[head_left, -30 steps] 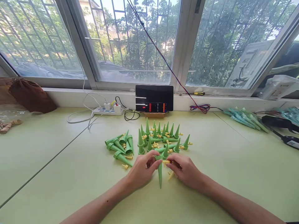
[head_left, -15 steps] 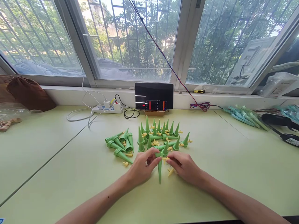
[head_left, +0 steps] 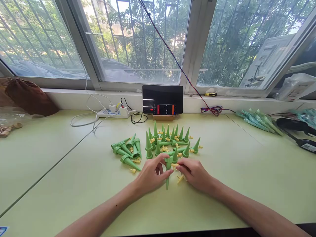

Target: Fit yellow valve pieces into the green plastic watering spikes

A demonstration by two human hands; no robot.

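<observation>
My left hand (head_left: 154, 170) grips a green plastic plant watering spike (head_left: 168, 168) between thumb and fingers, its cap end up and its tip pointing down toward me. Pinched in my right hand (head_left: 195, 172) is a small yellow valve piece (head_left: 175, 165), close beside the spike; I cannot tell whether the two touch. A loose yellow valve (head_left: 180, 179) lies below my right fingers. Beyond my hands stand several green spikes (head_left: 196, 146), points up, with yellow valves among them. To the left, a pile of green spikes (head_left: 127, 151) lies on its side near another yellow valve (head_left: 132, 171).
A phone (head_left: 164, 109) leans on a dark tablet (head_left: 163, 93) at the back of the table (head_left: 247, 184). A power strip (head_left: 113, 114) with cables lies back left, near a brown bag (head_left: 31, 97). Wrapped green-blue packets (head_left: 259, 121) and a black strapped item (head_left: 296, 130) are at right.
The spike in my left hand has tilted slightly, and its tip sits a bit higher. My left thumb has shifted across its body. The yellow valve has turned a little in my right fingers.
</observation>
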